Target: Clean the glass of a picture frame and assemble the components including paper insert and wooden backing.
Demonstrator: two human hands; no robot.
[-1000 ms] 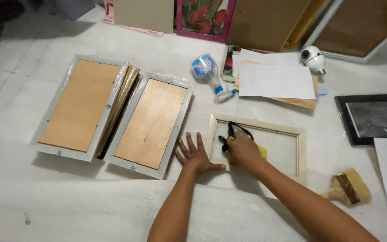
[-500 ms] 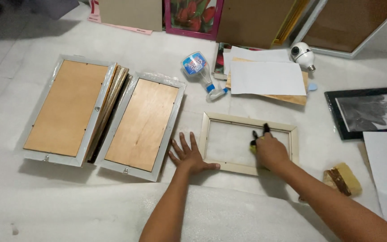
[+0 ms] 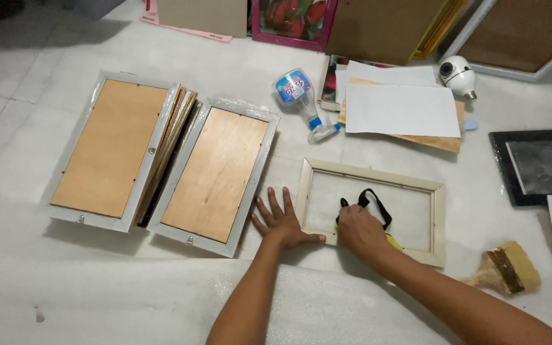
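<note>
Fingers of the right hand (image 3: 360, 231) are closing around a black-handled tool with a yellow part (image 3: 378, 214), pressing it onto the glass inside the pale wooden picture frame (image 3: 438, 220). Left hand (image 3: 281, 220) is lying flat and spread, bracing the frame's near-left corner. Frame is lying flat on the white floor, its long axis running left to right, a wide brush (image 3: 509, 271) resting nearby.

Clear spray bottle (image 3: 300, 101) lying above pale frame (image 3: 439, 217); blue-white-red label (image 3: 287, 89) round its body.
</note>
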